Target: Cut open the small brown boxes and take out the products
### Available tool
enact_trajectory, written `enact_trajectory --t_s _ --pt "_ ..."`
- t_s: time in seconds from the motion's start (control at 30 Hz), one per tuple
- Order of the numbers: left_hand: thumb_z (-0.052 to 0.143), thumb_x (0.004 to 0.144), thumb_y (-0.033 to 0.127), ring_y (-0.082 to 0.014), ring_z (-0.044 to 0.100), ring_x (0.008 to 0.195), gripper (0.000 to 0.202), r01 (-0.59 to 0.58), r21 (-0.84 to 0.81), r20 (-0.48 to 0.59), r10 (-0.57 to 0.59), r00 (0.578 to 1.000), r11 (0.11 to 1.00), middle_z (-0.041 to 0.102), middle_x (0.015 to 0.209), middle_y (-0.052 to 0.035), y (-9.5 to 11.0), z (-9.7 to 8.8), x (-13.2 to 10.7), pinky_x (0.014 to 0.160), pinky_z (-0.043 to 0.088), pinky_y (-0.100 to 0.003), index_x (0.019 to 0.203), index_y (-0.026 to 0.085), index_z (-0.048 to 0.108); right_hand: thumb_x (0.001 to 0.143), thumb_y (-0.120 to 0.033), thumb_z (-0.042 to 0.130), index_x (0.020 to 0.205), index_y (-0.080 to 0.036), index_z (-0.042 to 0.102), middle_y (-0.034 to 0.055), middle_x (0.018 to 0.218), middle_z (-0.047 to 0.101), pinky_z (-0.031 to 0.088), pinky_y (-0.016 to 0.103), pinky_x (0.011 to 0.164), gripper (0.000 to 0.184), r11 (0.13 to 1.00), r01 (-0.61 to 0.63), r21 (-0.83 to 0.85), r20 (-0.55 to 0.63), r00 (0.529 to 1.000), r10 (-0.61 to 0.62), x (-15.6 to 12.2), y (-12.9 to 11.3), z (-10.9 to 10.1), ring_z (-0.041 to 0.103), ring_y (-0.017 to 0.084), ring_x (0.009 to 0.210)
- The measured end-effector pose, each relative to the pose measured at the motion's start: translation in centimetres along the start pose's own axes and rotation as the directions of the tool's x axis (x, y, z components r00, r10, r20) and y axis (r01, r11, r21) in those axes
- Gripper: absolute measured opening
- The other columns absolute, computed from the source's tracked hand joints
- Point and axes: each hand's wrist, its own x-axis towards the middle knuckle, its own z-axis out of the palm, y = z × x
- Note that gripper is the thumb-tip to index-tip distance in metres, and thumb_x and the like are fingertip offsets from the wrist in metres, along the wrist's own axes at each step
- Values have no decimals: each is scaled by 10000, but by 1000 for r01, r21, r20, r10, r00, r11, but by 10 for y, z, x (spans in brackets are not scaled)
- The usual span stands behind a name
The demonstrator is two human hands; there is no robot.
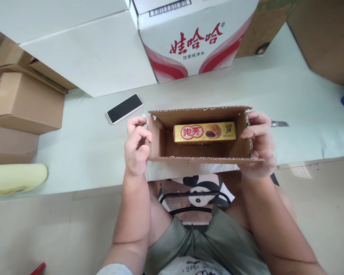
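Observation:
An open brown cardboard box [160, 149] sits at the near edge of the pale green table [88, 145], held between both hands. My left hand [136, 147] grips its left wall, fingers curled over the edge. My right hand [259, 143] grips its right wall the same way. Inside the box lies a yellow snack packet [205, 132] with red lettering and a picture of a pastry, against the far wall.
A phone [125, 108] lies face up left of the box. A large white carton with red lettering [195, 38] and other white and brown cartons [25, 101] line the back and left. A yellow roll [15, 179] lies at the near left. A small blade [279, 123] lies right of the box.

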Motion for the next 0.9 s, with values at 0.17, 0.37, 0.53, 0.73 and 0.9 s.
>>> enact_trajectory --t_s 0.17,0.37,0.53,0.73,0.9 --pt "656 938 575 -276 551 1290 468 -103 -1 24 103 994 995 559 1315 -23 17 -8 5 1017 532 -494 640 228 557 938 -719 99 1124 -324 564 122 1321 471 505 622 1045 638 990 8 140 92 996 -21 -4 -2 -7 541 383 1315" --pt "653 948 418 -278 608 1283 267 -140 -26 114 142 983 990 563 1387 -26 29 -13 8 1025 566 -488 741 250 647 948 -698 219 979 -295 515 78 1269 491 518 553 1040 501 947 95 306 27 994 -108 0 2 -1 565 326 1269" --pt "569 939 342 -291 624 1194 150 -107 10 181 104 978 994 625 1291 -78 38 -17 4 1059 555 -549 958 276 703 949 -647 332 922 -274 591 70 1253 579 524 531 1069 455 930 126 345 -21 992 -127 0 0 -6 608 295 1256" --pt "527 782 178 -287 606 1246 217 -21 43 165 14 986 999 623 1287 -110 59 -18 -4 1101 546 -524 934 219 676 884 -417 649 948 -272 760 69 1035 701 568 428 827 194 975 134 179 -131 985 -111 1 -46 -46 700 248 995" --pt "533 793 162 -268 639 1156 166 21 20 206 -25 978 1000 613 1268 -118 70 -21 -3 1031 576 -472 900 198 655 925 -274 660 872 -249 712 11 801 731 519 322 666 79 903 349 -250 300 915 -271 25 -133 -57 673 168 713"
